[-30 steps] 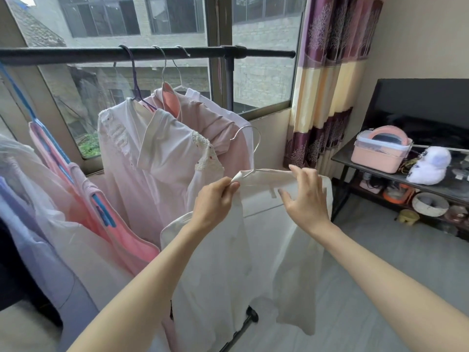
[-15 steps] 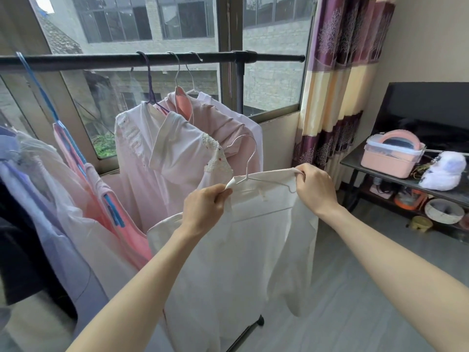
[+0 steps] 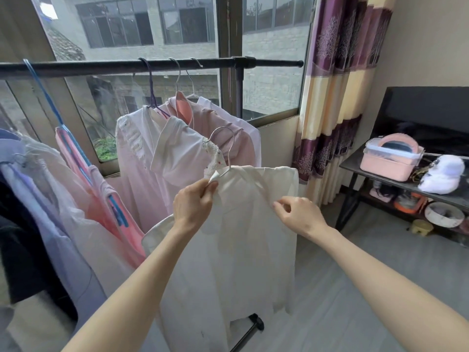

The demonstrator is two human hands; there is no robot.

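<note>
A white garment (image 3: 248, 250) hangs on a thin metal hanger (image 3: 223, 146) held in front of the rack. My left hand (image 3: 193, 201) pinches the garment's collar and the hanger's left end. At the front of the garment below the right shoulder, my right hand (image 3: 297, 214) has its fingers curled, thumb and forefinger close to the fabric; whether it grips the cloth I cannot tell. The hanger's hook is free, below the black rail (image 3: 152, 66).
Several garments hang on the rail: white and pink dresses (image 3: 142, 158), a pink one on a blue hanger (image 3: 83, 174), lilac and dark clothes at left. A curtain (image 3: 337, 97) hangs right. A dark shelf unit (image 3: 406, 184) holds a pink box (image 3: 388, 161).
My right hand let go of the garment's right shoulder and came down to its front. The garment and hanger sit slightly higher and more level. The view shifted left.
</note>
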